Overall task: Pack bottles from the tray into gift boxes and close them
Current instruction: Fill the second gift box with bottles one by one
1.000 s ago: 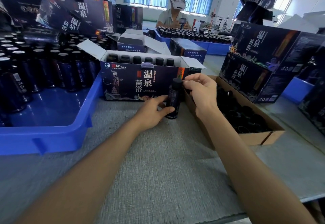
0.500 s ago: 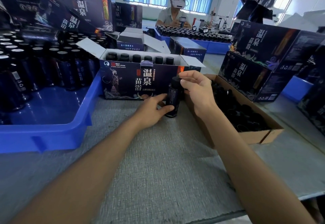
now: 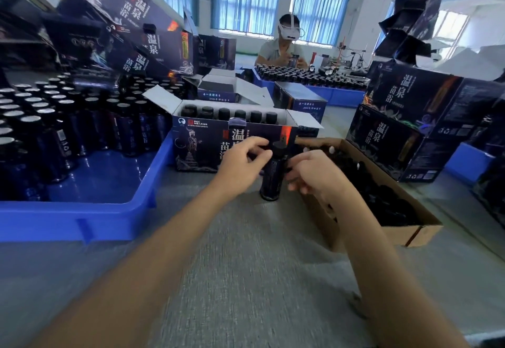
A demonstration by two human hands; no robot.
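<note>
A dark bottle [image 3: 271, 177] with a black cap stands upright on the grey table, just in front of the open gift box [image 3: 202, 146]. One row of black-capped bottles shows inside that box, whose top flaps are spread. My left hand [image 3: 240, 163] grips the bottle's upper part, thumb against its shoulder and fingers curled by the neck. Just right of the bottle, my right hand [image 3: 311, 174] has loosely curled fingers and holds nothing that I can see; it is blurred. The blue tray [image 3: 82, 219] at left holds several dark bottles [image 3: 54, 118].
A brown cardboard box [image 3: 410, 231] of dark items sits right of my hands. Closed gift boxes [image 3: 396, 129] are stacked at right, more boxes [image 3: 142, 36] lean at back left. Another person [image 3: 287, 47] works at a far blue tray.
My right hand came off the bottle's cap and dropped to its right side. My left hand slid from the bottle's base up toward its neck. The bottle stays standing.
</note>
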